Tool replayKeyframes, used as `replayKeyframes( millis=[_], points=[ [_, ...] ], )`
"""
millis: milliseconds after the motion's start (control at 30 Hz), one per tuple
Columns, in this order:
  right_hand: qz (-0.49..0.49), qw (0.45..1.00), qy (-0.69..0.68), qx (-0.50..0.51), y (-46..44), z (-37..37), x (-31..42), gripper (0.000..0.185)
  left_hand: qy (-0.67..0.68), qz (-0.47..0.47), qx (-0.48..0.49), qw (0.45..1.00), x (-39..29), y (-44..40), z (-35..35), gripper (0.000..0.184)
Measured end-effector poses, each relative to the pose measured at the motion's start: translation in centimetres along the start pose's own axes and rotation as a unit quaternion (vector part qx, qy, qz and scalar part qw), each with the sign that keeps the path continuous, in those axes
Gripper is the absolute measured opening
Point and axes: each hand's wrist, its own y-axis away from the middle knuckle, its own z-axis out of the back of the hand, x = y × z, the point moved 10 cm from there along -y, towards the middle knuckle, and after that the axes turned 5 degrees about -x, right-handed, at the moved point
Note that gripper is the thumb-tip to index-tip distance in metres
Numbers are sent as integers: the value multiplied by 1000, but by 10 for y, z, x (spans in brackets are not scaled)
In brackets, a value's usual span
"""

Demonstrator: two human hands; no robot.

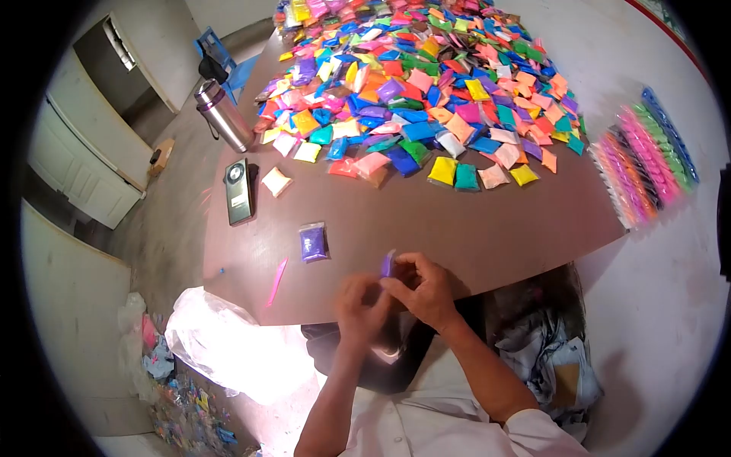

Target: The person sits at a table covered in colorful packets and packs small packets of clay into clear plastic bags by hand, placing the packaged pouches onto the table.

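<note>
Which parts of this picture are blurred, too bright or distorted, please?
In the head view, the left hand is blurred, the right hand sharper; the plastic bag is washed out by glare; the white door leans, wide-lens style; the corners are black.

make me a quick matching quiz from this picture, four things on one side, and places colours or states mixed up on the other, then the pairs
Things
1. flask
2. thin tool
3. right hand
4. dark device

Places, colours or states
A. lying flat, with a round part at its far end
B. fingers pinched on a small purple item
C. standing beside the packet pile
D. bright pink

Right pairs
1-C, 2-D, 3-B, 4-A
</note>
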Motion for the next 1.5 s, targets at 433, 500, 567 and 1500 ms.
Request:
replayKeyframes(
  millis=[433, 500, 567, 1500],
  points=[
    [-39, 999, 2, 37, -1, 11, -13, 19, 91, 147, 61, 983, 30, 4, -7, 30],
    [-40, 998, 0, 44, -2, 9, -2, 20, 147, 203, 78, 965, 38, 6, -10, 29],
    [-40, 998, -2, 50, -3, 6, 1, 22, 149, 180, 90, 968, 34, 3, -11, 22],
    [-38, 994, -4, 105, 2, -5, -7, 21, 173, 169, 102, 965, 20, -8, -7, 17]
  ],
)
